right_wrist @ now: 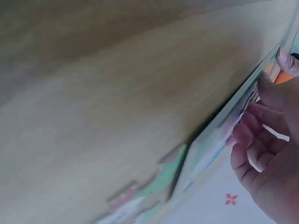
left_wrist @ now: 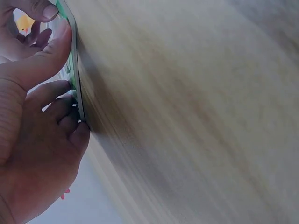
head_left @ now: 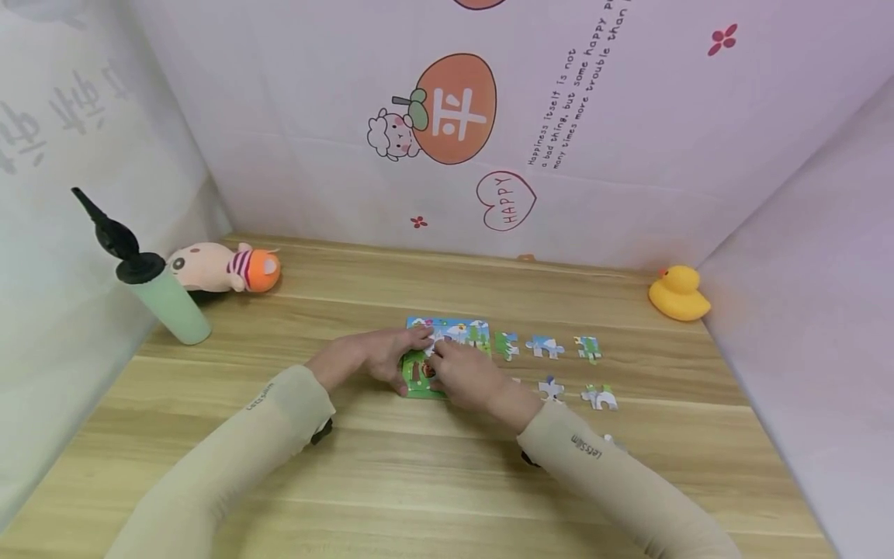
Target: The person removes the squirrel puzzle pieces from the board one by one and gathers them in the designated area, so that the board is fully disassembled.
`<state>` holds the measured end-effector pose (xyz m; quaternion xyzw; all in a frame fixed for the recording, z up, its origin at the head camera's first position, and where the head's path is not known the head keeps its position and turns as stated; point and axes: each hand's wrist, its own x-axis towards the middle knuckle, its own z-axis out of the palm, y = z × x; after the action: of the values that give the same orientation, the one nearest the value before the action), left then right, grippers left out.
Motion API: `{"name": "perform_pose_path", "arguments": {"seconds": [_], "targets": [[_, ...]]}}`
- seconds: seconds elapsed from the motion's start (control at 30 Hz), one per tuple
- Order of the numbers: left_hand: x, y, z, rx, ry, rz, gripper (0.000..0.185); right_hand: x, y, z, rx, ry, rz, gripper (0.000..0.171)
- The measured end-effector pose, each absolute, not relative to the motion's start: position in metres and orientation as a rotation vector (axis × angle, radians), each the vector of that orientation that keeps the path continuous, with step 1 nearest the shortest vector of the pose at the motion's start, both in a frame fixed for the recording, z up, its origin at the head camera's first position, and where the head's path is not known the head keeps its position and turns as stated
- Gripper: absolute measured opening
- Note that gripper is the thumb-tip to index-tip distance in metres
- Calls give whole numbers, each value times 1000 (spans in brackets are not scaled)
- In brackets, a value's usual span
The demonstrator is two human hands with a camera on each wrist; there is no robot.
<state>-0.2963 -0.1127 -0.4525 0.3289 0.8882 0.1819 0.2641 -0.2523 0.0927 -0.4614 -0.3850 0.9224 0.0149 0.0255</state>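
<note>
A colourful jigsaw puzzle board [head_left: 419, 394] lies flat on the wooden table, with a green and blue picture. Across its left side rests my left hand [head_left: 382, 353]; the thumb [left_wrist: 58, 44] touches the near edge, and the slightly bent fingers [left_wrist: 56, 109] reach the left edge. My right hand [head_left: 471, 376] works over the board's middle with bent fingers. Its thumb and fingertips [right_wrist: 252, 109] are at the board's surface, but whether a piece is between them is hidden. Loose puzzle pieces lie to the right, including a green one [head_left: 506, 346] and a blue-and-white one [head_left: 545, 346].
More loose pieces [head_left: 600, 397] spread rightward, one partly behind my right sleeve [head_left: 608, 473]. A yellow rubber duck [head_left: 679, 293] sits at the back right. On the back left are a plush toy [head_left: 209, 268] and a pale green cylinder with a black nozzle [head_left: 171, 307]. Printed fabric walls [head_left: 314, 171] surround the table.
</note>
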Motion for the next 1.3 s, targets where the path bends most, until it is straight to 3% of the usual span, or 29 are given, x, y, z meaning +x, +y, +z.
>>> {"name": "perform_pose_path", "arguments": {"seconds": [0.2, 0.7, 1.1, 1.3], "targets": [[-295, -111, -452, 864, 2414, 483, 102, -252, 93, -462, -1232, 2848, 244, 37], [-296, -108, -454, 822, 2403, 466, 102, -257, 153, -440, -1195, 2922, -11, 38], [-295, -114, -454, 831, 2416, 450, 100, -202, 210, -444, -1448, 2915, -110, 30], [-296, -108, -453, 856, 2406, 439, 101, -176, 222, -457, -1396, 2891, -24, 30]]}}
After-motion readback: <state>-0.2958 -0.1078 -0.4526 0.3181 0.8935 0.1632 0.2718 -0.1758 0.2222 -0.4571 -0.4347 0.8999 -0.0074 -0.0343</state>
